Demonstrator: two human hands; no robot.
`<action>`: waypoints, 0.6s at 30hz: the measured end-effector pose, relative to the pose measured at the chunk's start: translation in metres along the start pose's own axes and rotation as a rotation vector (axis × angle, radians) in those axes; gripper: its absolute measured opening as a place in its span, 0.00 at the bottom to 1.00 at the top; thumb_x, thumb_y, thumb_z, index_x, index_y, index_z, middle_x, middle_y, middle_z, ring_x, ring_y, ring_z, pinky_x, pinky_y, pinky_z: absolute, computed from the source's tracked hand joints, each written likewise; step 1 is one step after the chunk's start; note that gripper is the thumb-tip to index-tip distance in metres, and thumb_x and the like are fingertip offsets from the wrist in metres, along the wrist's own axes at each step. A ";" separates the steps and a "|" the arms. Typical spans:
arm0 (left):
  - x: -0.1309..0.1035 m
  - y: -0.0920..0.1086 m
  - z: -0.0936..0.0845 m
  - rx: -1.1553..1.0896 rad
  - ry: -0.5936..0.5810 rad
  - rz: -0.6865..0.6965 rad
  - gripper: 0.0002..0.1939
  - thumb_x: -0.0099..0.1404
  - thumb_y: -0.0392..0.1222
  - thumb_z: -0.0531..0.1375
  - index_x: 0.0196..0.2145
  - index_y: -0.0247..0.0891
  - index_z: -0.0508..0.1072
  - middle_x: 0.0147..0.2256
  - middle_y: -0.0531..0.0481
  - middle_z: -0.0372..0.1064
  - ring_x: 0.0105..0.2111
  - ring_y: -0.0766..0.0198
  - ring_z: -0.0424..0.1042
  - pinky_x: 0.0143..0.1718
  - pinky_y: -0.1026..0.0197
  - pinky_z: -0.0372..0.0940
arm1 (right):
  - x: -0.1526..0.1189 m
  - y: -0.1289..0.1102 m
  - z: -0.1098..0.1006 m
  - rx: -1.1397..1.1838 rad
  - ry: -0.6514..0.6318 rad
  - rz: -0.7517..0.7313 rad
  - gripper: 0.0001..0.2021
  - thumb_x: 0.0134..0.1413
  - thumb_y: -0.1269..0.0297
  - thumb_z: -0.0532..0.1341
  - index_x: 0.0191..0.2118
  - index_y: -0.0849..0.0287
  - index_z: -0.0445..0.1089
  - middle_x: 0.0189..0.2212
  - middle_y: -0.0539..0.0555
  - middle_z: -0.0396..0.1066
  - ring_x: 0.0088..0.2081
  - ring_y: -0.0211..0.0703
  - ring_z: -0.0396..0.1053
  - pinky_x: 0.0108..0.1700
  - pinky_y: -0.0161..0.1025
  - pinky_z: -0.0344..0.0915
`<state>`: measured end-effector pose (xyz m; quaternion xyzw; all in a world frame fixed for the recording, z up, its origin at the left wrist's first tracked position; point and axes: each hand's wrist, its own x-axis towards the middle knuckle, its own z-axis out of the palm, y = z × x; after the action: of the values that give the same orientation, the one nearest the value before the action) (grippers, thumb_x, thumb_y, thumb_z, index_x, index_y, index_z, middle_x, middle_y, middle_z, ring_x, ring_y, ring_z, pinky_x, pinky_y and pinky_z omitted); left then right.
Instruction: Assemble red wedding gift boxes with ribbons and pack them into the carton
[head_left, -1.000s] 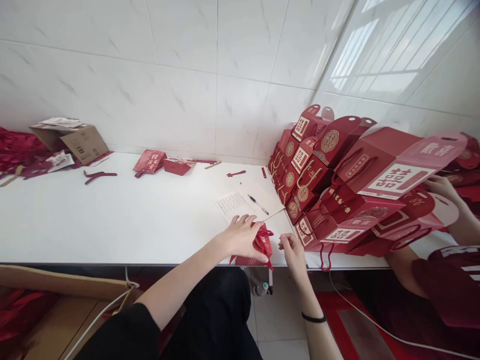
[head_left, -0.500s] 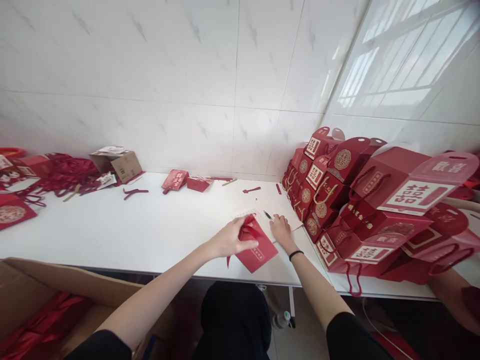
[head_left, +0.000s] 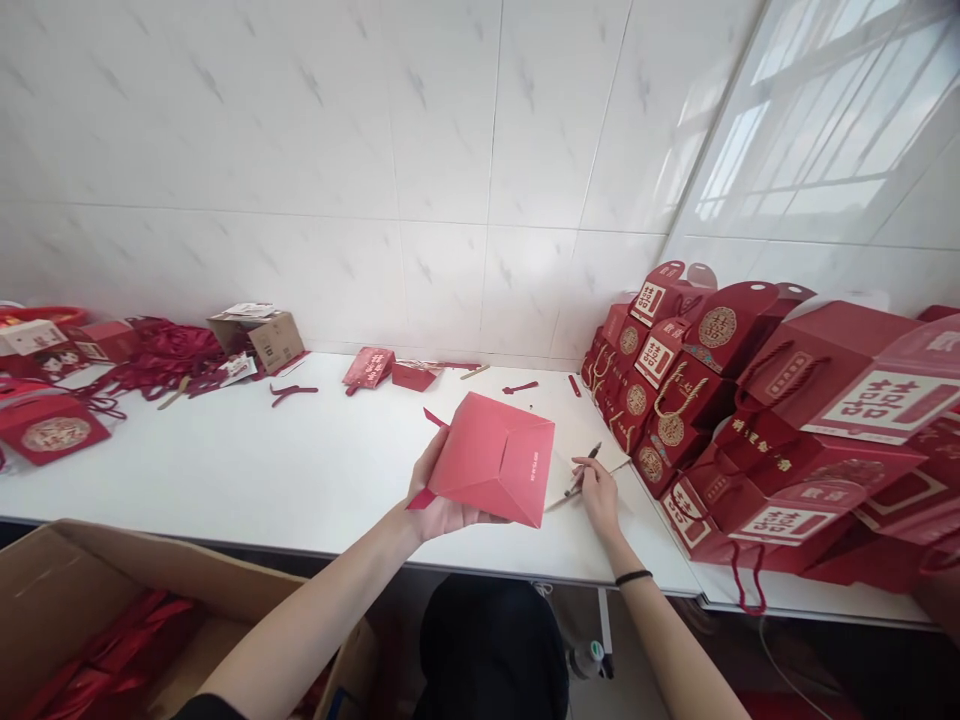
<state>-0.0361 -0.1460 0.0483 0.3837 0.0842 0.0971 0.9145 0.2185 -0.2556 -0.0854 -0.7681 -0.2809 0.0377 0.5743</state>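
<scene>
My left hand (head_left: 444,515) is closed on a red paper gift box (head_left: 495,455), its folded base turned up toward me. Ends of a dark red ribbon (head_left: 422,498) stick out past my fingers on the left. Most of those fingers are hidden behind the box. To its right, my right hand (head_left: 600,495) grips a dark pen (head_left: 594,452) between bent fingers. Under the pen lies a pale sheet or pad (head_left: 559,480) on the white table (head_left: 360,450), partly covered by the box.
Stacked red gift boxes (head_left: 795,440) with rope handles fill the right side. Ribbon scraps (head_left: 294,390) and small red boxes (head_left: 416,374) lie toward the wall. A dark red ribbon heap (head_left: 176,350) sits back left. An open cardboard carton (head_left: 247,575) stands below the front edge.
My left hand has lifted and turned the red box, bringing its base into view. My right hand has picked up the pen that lay by its fingertips. The view has shifted slightly left.
</scene>
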 end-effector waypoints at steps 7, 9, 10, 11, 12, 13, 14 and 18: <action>-0.001 -0.009 0.012 -0.279 -0.276 0.021 0.34 0.60 0.66 0.47 0.49 0.35 0.66 0.48 0.37 0.67 0.47 0.47 0.66 0.42 0.51 0.63 | 0.004 0.002 0.003 0.023 -0.004 -0.047 0.14 0.42 0.55 0.51 0.35 0.56 0.61 0.42 0.59 0.72 0.43 0.51 0.70 0.43 0.46 0.65; -0.003 -0.010 0.012 -0.317 -0.259 0.028 0.32 0.60 0.64 0.49 0.47 0.34 0.68 0.47 0.37 0.68 0.47 0.48 0.66 0.40 0.55 0.63 | 0.003 0.002 0.005 -0.002 -0.049 -0.048 0.11 0.41 0.56 0.52 0.33 0.54 0.60 0.41 0.58 0.73 0.43 0.51 0.71 0.43 0.46 0.65; -0.004 -0.010 0.013 -0.327 -0.242 0.032 0.31 0.60 0.64 0.50 0.46 0.34 0.68 0.47 0.37 0.68 0.47 0.49 0.67 0.39 0.56 0.63 | 0.003 0.002 0.006 -0.015 -0.078 -0.048 0.10 0.41 0.56 0.53 0.32 0.54 0.59 0.39 0.57 0.74 0.42 0.51 0.71 0.42 0.46 0.65; -0.005 -0.010 0.013 -0.331 -0.223 0.034 0.30 0.60 0.63 0.50 0.45 0.34 0.69 0.46 0.38 0.69 0.47 0.49 0.67 0.38 0.57 0.63 | 0.002 0.003 0.006 -0.027 -0.109 -0.049 0.09 0.41 0.57 0.53 0.31 0.53 0.59 0.37 0.55 0.74 0.41 0.51 0.71 0.41 0.46 0.65; -0.006 -0.010 0.014 -0.330 -0.203 0.037 0.30 0.60 0.63 0.50 0.45 0.34 0.69 0.45 0.38 0.69 0.46 0.49 0.67 0.38 0.57 0.64 | 0.002 0.003 0.007 -0.039 -0.134 -0.048 0.08 0.42 0.58 0.54 0.31 0.53 0.59 0.36 0.54 0.75 0.41 0.51 0.72 0.41 0.45 0.65; -0.006 -0.010 0.015 -0.324 -0.184 0.044 0.29 0.60 0.63 0.51 0.45 0.35 0.69 0.45 0.38 0.69 0.46 0.48 0.67 0.38 0.57 0.64 | 0.002 0.003 0.007 -0.050 -0.153 -0.047 0.08 0.42 0.58 0.54 0.31 0.53 0.59 0.34 0.54 0.75 0.40 0.51 0.72 0.40 0.45 0.65; -0.006 -0.010 0.016 -0.314 -0.168 0.054 0.29 0.60 0.63 0.51 0.45 0.35 0.69 0.45 0.38 0.69 0.46 0.48 0.67 0.38 0.55 0.64 | 0.001 0.003 0.007 -0.061 -0.164 -0.046 0.07 0.43 0.59 0.54 0.31 0.53 0.59 0.34 0.53 0.75 0.40 0.50 0.72 0.40 0.44 0.65; -0.005 -0.012 0.018 -0.256 -0.126 0.098 0.29 0.59 0.61 0.52 0.49 0.36 0.68 0.47 0.36 0.68 0.45 0.45 0.68 0.40 0.49 0.64 | 0.001 0.001 0.006 -0.099 -0.175 -0.039 0.05 0.45 0.61 0.53 0.32 0.53 0.59 0.34 0.53 0.75 0.41 0.49 0.72 0.41 0.44 0.64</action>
<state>-0.0357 -0.1675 0.0523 0.2731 -0.0052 0.1271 0.9535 0.2177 -0.2503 -0.0879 -0.7838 -0.3463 0.0797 0.5094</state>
